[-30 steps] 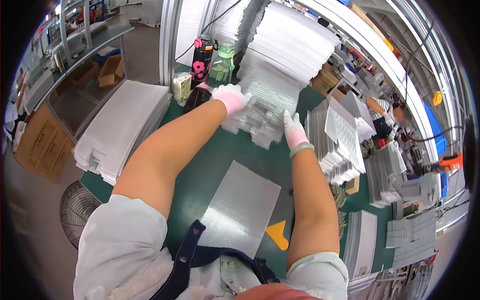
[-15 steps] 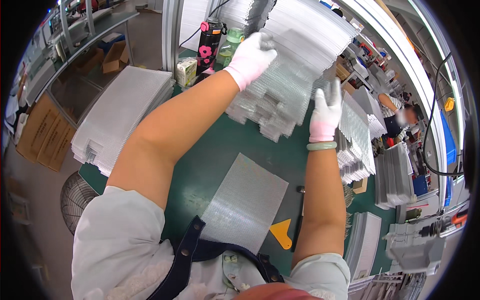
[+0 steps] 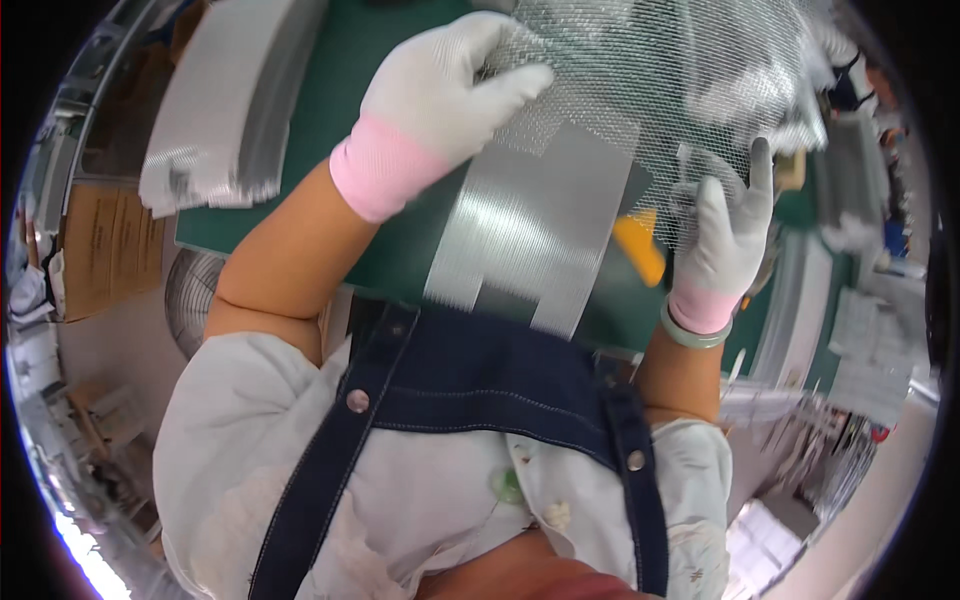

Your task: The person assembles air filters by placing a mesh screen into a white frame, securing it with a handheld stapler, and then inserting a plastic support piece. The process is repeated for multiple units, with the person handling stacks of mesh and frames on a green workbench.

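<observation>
A see-through textured sheet (image 3: 610,70) is held up over the green table. My left hand (image 3: 430,95), in a white glove with a pink cuff, pinches its left edge between thumb and fingers. At its right edge is my right hand (image 3: 730,240), gloved the same way, with the sheet between its thumb and fingers; some of those fingers show through the sheet. Below lies a silver ribbed sheet (image 3: 545,215) with a notch in its near edge, its far part covered by the raised sheet. A yellow scraper (image 3: 640,250) lies to its right, partly overlapped.
A tall stack of silver-grey sheets (image 3: 225,95) stands on the table's left (image 3: 325,120). Off the left edge are a wire-guard fan (image 3: 190,300) and cardboard boxes (image 3: 105,250). White-edged panels (image 3: 800,300) stand at the right.
My hands have come from the far pile toward me, bringing the see-through sheet over the silver one. The view has tilted down, so the bottles are out of sight.
</observation>
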`<state>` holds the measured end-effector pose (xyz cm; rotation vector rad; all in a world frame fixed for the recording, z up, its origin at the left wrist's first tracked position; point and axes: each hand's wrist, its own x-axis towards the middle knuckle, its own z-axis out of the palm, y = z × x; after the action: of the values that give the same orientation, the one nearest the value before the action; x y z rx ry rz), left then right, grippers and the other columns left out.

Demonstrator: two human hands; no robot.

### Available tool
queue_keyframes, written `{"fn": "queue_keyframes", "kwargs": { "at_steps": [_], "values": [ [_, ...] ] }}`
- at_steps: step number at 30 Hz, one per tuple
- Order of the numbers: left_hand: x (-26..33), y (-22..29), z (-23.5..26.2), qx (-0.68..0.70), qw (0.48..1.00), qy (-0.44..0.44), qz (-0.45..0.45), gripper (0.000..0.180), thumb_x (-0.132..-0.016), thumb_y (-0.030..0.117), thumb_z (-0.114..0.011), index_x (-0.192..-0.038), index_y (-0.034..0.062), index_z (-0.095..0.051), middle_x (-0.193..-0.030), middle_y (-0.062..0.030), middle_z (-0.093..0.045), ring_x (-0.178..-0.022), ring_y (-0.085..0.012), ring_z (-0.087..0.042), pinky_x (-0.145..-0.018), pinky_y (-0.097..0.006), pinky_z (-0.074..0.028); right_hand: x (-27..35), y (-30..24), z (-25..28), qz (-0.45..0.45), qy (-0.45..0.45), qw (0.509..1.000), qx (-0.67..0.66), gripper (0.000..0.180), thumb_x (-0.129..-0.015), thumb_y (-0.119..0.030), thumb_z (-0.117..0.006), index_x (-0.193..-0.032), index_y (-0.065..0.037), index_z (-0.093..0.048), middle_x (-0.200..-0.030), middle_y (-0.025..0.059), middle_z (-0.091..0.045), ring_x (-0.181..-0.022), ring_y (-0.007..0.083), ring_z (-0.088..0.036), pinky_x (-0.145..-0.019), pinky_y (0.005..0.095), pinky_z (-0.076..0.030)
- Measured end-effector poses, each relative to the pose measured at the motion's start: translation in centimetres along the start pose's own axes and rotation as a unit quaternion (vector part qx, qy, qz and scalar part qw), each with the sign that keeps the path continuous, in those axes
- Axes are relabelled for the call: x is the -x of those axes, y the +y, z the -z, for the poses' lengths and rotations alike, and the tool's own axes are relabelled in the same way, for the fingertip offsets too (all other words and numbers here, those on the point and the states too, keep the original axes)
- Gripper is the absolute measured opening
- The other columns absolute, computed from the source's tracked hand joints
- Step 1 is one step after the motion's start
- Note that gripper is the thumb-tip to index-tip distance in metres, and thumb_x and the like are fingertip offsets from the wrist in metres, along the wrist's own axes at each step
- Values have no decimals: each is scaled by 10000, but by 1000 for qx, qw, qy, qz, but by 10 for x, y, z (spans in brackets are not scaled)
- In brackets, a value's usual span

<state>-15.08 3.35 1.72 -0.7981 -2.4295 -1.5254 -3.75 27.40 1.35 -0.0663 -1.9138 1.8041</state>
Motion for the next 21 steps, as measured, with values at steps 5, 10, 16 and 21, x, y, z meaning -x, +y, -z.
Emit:
{"fn": "queue_keyframes", "kwargs": {
  "at_steps": [5, 10, 16, 21],
  "values": [
    [127, -35, -47, -56, 989, -74, 114, 436, -871, 280, -718, -1173, -18, -617, -869, -101, -693, -667, -145, -637, -654, -271, -518, 127, 71, 27, -43, -15, 957, 287, 730, -895, -133, -702, -1478, 72, -313, -1423, 241, -495, -1273, 285, -536, -1036, 333, -433],
    [164, -54, -53, -115, 985, -82, 103, 515, -872, 347, -700, -1214, -19, -579, -934, -146, -683, -804, -255, -669, -762, -347, -531, 153, 79, 19, -110, -70, 903, 408, 739, -875, -232, -713, -1439, 87, -358, -1396, 271, -504, -1251, 354, -551, -1024, 364, -448],
    [170, -56, -52, -162, 969, -109, 153, 530, -875, 379, -689, -1211, -14, -573, -932, -173, -680, -847, -297, -673, -771, -374, -531, 152, 93, 15, -95, -95, 889, 437, 741, -875, -255, -699, -1440, 75, -351, -1311, 298, -551, -1161, 408, -581, -976, 415, -472],
    [158, -51, -53, -220, 947, -160, 168, 498, -883, 366, -672, -1180, -19, -564, -933, -203, -685, -872, -342, -678, -779, -405, -537, 142, 93, 16, -149, -120, 875, 446, 744, -862, -243, -700, -1430, 84, -348, -1230, 327, -579, -1112, 437, -591, -940, 432, -483]
  ]
}}
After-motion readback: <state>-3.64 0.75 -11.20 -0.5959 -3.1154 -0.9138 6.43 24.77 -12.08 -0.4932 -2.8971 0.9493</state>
